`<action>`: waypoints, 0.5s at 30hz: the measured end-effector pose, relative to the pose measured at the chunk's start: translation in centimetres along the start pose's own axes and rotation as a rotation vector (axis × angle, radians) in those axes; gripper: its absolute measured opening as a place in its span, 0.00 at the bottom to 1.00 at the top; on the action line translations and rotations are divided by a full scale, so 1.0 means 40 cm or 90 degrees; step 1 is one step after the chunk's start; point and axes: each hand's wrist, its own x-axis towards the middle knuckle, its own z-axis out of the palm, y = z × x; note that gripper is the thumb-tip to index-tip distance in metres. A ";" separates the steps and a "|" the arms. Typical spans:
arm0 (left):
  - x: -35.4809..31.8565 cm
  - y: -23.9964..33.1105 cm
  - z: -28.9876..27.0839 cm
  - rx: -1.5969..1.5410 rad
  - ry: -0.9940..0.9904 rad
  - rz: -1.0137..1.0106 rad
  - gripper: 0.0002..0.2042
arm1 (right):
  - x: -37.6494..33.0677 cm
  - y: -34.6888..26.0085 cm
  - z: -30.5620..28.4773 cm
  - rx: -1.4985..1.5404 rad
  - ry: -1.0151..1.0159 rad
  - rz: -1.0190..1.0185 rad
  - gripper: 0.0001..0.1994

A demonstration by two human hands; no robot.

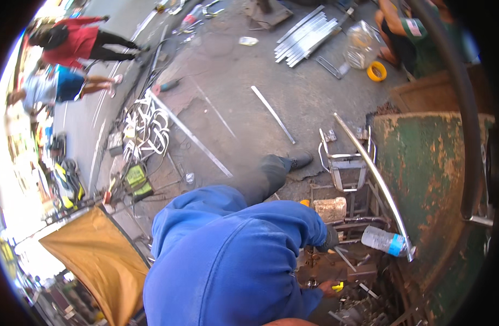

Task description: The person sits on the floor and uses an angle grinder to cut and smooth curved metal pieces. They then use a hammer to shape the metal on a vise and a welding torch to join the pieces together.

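Observation:
My left hand, in a dark glove at the end of a blue sleeve, is over a cluttered metal bench of brown, rusty parts. Its fingers cannot be made out. Lower down, my bare right hand closes on a small yellow object beside greasy machine parts. Beyond the left hand lies a pale, stained cylinder. A water bottle with a blue label lies to the right, touching a long bent metal tube.
A scuffed green metal panel stands right. Metal strips lie on the ground, with a bundle of bars farther off. A person in green is near a yellow tape roll. Brown cloth hangs left; two people walk beyond.

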 end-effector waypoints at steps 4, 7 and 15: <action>-0.022 0.058 0.052 -0.031 0.025 -0.035 0.17 | 0.040 0.057 0.069 0.082 0.037 -0.010 0.29; -0.046 0.096 0.128 -0.054 0.114 -0.034 0.17 | 0.072 0.051 0.094 0.167 0.054 0.011 0.30; -0.088 0.210 0.320 -0.154 0.257 0.036 0.12 | -0.044 -0.049 -0.101 0.500 0.027 0.065 0.30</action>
